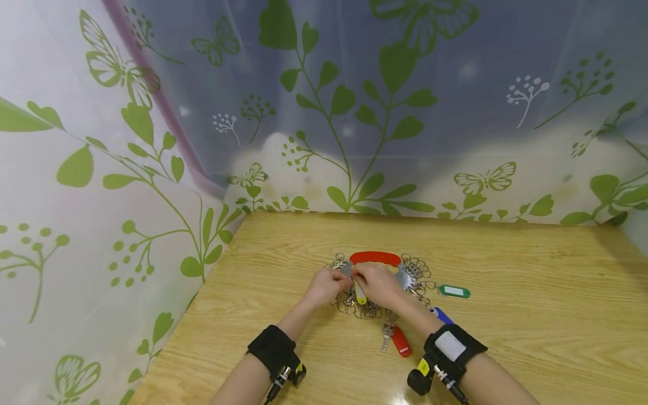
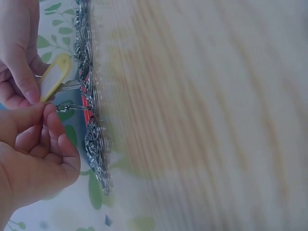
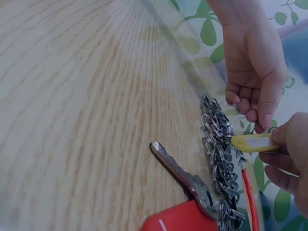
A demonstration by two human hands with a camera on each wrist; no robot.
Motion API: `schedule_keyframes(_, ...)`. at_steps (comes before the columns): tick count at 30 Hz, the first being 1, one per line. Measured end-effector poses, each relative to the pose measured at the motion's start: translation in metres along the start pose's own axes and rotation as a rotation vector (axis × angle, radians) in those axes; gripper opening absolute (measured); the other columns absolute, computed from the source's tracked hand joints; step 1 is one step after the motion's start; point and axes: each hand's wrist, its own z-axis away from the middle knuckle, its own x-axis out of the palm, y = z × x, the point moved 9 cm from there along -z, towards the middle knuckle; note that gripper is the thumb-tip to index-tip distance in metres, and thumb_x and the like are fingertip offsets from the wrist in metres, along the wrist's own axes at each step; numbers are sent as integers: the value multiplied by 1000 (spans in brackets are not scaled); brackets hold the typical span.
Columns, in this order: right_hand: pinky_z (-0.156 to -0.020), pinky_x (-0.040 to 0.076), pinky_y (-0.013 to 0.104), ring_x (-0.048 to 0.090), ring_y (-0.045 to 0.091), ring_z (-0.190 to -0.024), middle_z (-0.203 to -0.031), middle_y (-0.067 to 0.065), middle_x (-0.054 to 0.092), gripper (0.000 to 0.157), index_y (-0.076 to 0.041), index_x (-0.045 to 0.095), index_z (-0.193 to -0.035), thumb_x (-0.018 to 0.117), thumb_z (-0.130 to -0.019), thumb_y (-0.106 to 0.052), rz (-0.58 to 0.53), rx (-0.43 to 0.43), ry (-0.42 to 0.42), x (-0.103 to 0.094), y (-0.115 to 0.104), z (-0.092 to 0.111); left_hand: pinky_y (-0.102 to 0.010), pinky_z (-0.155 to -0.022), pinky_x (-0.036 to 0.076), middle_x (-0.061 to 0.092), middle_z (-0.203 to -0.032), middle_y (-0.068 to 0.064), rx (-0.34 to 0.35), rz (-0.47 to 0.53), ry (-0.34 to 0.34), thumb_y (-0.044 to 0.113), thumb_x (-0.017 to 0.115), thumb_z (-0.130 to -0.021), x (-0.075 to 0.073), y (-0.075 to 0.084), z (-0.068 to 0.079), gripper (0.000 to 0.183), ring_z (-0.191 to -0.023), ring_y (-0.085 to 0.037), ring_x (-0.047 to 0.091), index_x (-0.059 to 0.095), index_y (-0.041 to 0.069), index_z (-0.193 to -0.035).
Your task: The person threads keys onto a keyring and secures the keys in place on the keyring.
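My left hand (image 1: 326,286) pinches a small metal clasp (image 2: 66,107) at its ring end, between thumb and forefinger. Right beside it, my right hand (image 1: 377,284) pinches one end of a yellow key tag (image 3: 250,142) with a white label. A key (image 2: 70,85) hangs by the tag. Both sets of fingertips meet over a metal key holder plate (image 1: 404,278) with a red handle (image 1: 376,258). Around the plate's edge run many metal rings and clasps (image 3: 219,149). The small ring at my fingertips is mostly hidden by them.
A green key tag (image 1: 454,291) lies to the right of the holder. A blue key tag (image 1: 441,315) shows partly behind my right forearm. Nearer me are a red key tag (image 1: 401,341) and its key (image 1: 387,336). A patterned curtain (image 1: 314,140) borders the wooden table (image 1: 531,315).
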Motion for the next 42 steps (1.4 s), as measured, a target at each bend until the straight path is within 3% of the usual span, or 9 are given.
schedule_keyframes(10,-59,43,25,56,13,-68,-80,0,62,8,-10,65,-86,60,-90,-6,-18,-16,-7,2,-2,-1,-22,-54,39,63,-68,-6,4,22,35,11,62,-89,-2,-1,-1,19,-60,-11,50,72,-2,-80)
schedule_keyframes(17,-58,43,25,56,14,-68,-82,3,62,8,-7,65,-89,58,-91,-4,-62,30,-10,4,3,0,-21,-54,40,67,-77,-8,70,-44,-17,9,67,-85,3,-1,-1,12,-62,-8,50,73,-1,-87)
schedule_keyframes(20,-58,43,25,56,14,-68,-83,5,63,6,-5,65,-90,59,-90,-3,-70,57,-1,5,7,-1,-20,-51,37,65,-73,-11,82,-54,-26,9,66,-86,4,-1,-1,12,-56,-8,46,73,-1,-87)
schedule_keyframes(24,-58,43,26,55,13,-67,-83,5,63,5,-6,65,-89,60,-90,-4,-75,82,-6,5,10,-2,-21,-49,37,64,-72,-12,62,-32,-3,10,65,-87,3,0,0,13,-54,-8,46,72,-1,-87)
schedule_keyframes(31,-57,40,25,50,10,-64,-79,1,59,5,-8,64,-88,60,-90,-5,-81,80,-47,6,7,-1,-22,-56,42,66,-81,-7,61,-53,76,10,66,-85,-5,3,0,11,-64,-9,51,71,0,-88)
schedule_keyframes(38,-55,39,23,47,8,-61,-78,1,60,5,-6,64,-87,60,-89,-4,-86,30,-22,3,5,-1,-20,-54,40,68,-81,-8,100,-77,-23,7,67,-84,2,6,1,12,-62,-7,50,73,-1,-89)
schedule_keyframes(42,-54,38,23,45,8,-58,-78,1,61,6,-6,64,-89,59,-90,-5,-100,45,-30,3,6,-1,-20,-52,37,64,-71,-6,107,-56,-29,7,66,-85,3,5,1,11,-57,-8,44,73,-1,-87)
